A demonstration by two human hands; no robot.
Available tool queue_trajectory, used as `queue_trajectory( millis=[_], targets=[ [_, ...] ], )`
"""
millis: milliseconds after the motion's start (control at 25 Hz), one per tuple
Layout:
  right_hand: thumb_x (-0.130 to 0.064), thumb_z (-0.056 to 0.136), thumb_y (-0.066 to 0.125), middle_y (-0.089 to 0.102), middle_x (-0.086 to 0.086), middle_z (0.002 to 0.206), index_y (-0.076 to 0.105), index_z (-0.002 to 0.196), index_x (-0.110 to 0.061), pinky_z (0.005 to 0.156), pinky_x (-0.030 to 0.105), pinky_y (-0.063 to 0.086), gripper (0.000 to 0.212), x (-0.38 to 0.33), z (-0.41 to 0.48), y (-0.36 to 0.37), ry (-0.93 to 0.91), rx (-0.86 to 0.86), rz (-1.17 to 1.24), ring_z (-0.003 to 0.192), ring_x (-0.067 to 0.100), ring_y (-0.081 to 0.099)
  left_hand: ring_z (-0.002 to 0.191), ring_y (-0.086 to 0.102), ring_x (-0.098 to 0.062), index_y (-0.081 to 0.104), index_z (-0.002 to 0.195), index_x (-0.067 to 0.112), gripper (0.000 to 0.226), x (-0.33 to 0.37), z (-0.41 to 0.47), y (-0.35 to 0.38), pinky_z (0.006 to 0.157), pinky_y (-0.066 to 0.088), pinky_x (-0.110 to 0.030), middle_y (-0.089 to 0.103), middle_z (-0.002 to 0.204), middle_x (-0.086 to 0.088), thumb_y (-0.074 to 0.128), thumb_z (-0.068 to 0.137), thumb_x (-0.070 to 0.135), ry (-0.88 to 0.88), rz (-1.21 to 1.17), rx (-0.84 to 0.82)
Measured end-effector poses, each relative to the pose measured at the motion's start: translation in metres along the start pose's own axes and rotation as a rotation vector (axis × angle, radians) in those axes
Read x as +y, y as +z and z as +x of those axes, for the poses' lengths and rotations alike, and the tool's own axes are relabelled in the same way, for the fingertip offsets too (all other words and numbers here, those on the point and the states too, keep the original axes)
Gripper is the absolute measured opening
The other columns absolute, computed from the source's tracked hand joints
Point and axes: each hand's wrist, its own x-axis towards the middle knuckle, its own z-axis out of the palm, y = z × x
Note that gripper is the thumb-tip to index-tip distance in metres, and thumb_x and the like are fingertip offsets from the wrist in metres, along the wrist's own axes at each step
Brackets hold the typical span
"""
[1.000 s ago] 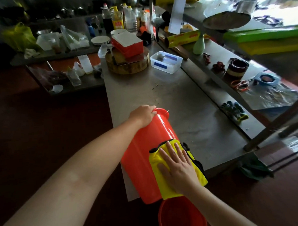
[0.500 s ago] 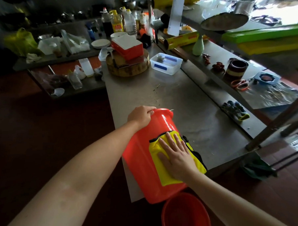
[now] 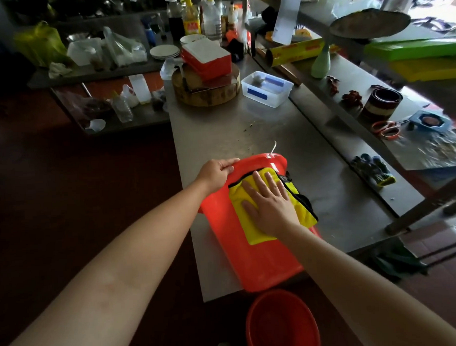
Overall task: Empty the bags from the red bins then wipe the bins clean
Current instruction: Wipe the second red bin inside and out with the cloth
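Left hand (image 3: 216,173) grips the rim of a red plastic bin (image 3: 257,260) lying on its side at the near end of a stainless steel table (image 3: 220,131). Right hand (image 3: 271,205), fingers spread flat, presses a yellow cloth (image 3: 253,232) against the bin's wall. Second red bin (image 3: 280,325) sits below the table edge.

The lower red bin (image 3: 282,324) runs off the bottom edge, and the bottles (image 3: 191,21) show blurred labels.

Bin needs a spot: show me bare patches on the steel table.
Bare steel table lies between the red bin, the chopping block and the clear container; more right of the bin, toward the gloves. Crowded around the far bottles.
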Motion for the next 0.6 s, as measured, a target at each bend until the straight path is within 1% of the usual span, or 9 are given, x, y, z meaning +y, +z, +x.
queue_trajectory(
  millis=[120, 200, 280, 320, 400, 480, 520, 600],
  targets=[
    [-0.067, 0.102, 0.011, -0.003, -0.008, 0.169, 0.017, 0.159, -0.043, 0.127, 0.048, 0.002, 0.062, 0.007, -0.038, 0.012, -0.015, 0.018, -0.024, 0.155, 0.022, -0.014, 0.124, 0.057, -0.012, 0.065, 0.133, 0.028, 0.033, -0.006, -0.003, 0.001, 0.107, 0.04, -0.021, 0.064, 0.134, 0.003, 0.056, 0.102, 0.021, -0.019, 0.007, 0.018],
    [-0.067, 0.103, 0.016, -0.003, -0.008, 0.169, 0.018, 0.159, -0.043, 0.127, 0.047, 0.003, 0.061, 0.015, -0.067, 0.018, -0.01, 0.025, -0.033, 0.155, 0.021, -0.014, 0.119, 0.06, -0.013, 0.065, 0.132, 0.029, 0.033, -0.004, -0.001, 0.001, 0.1, 0.044, -0.022, 0.067, 0.13, 0.002, 0.054, 0.102, 0.021, -0.002, 0.053, 0.013],
    [-0.066, 0.104, 0.017, 0.001, -0.007, 0.169, 0.021, 0.158, -0.042, 0.126, 0.048, 0.006, 0.06, 0.024, -0.091, 0.023, -0.002, 0.046, -0.032, 0.156, 0.021, -0.011, 0.112, 0.062, -0.014, 0.065, 0.129, 0.028, 0.033, 0.005, 0.003, 0.005, 0.093, 0.046, -0.024, 0.069, 0.123, 0.001, 0.052, 0.099, 0.019, 0.016, 0.104, 0.022],
    [-0.067, 0.104, 0.018, 0.003, -0.007, 0.169, 0.022, 0.158, -0.042, 0.126, 0.048, 0.007, 0.06, 0.028, -0.099, 0.025, 0.005, 0.046, -0.026, 0.156, 0.021, -0.009, 0.114, 0.062, -0.015, 0.065, 0.129, 0.027, 0.034, 0.01, 0.007, 0.009, 0.094, 0.046, -0.024, 0.069, 0.124, 0.001, 0.052, 0.098, 0.018, 0.029, 0.123, 0.024],
    [-0.067, 0.104, 0.018, 0.003, -0.007, 0.169, 0.021, 0.158, -0.043, 0.126, 0.048, 0.007, 0.06, 0.033, -0.106, 0.026, 0.013, 0.036, -0.014, 0.156, 0.021, -0.009, 0.124, 0.058, -0.017, 0.061, 0.136, 0.024, 0.038, 0.02, 0.015, 0.019, 0.1, 0.041, -0.023, 0.065, 0.133, 0.0, 0.051, 0.1, 0.022, 0.068, 0.182, 0.009],
    [-0.067, 0.104, 0.017, 0.0, -0.008, 0.169, 0.02, 0.158, -0.044, 0.125, 0.048, 0.006, 0.059, 0.036, -0.106, 0.026, 0.025, 0.027, 0.005, 0.156, 0.02, -0.011, 0.131, 0.053, -0.022, 0.057, 0.141, 0.023, 0.039, 0.026, 0.023, 0.031, 0.108, 0.038, -0.027, 0.059, 0.141, -0.003, 0.05, 0.102, 0.028, 0.095, 0.247, -0.01],
    [-0.068, 0.103, 0.015, -0.002, -0.009, 0.169, 0.018, 0.158, -0.045, 0.126, 0.047, 0.004, 0.059, 0.036, -0.105, 0.025, 0.033, 0.019, 0.012, 0.155, 0.019, -0.013, 0.132, 0.053, -0.024, 0.058, 0.14, 0.025, 0.038, 0.026, 0.026, 0.035, 0.11, 0.039, -0.031, 0.059, 0.141, -0.004, 0.05, 0.103, 0.029, 0.093, 0.259, -0.005],
    [-0.068, 0.103, 0.011, -0.006, -0.011, 0.168, 0.016, 0.158, -0.047, 0.126, 0.046, 0.002, 0.059, 0.036, -0.097, 0.022, 0.044, 0.002, 0.021, 0.154, 0.017, -0.017, 0.128, 0.056, -0.026, 0.061, 0.136, 0.03, 0.035, 0.022, 0.03, 0.037, 0.109, 0.043, -0.037, 0.063, 0.136, -0.004, 0.049, 0.103, 0.03, 0.075, 0.261, 0.03]
  ],
)
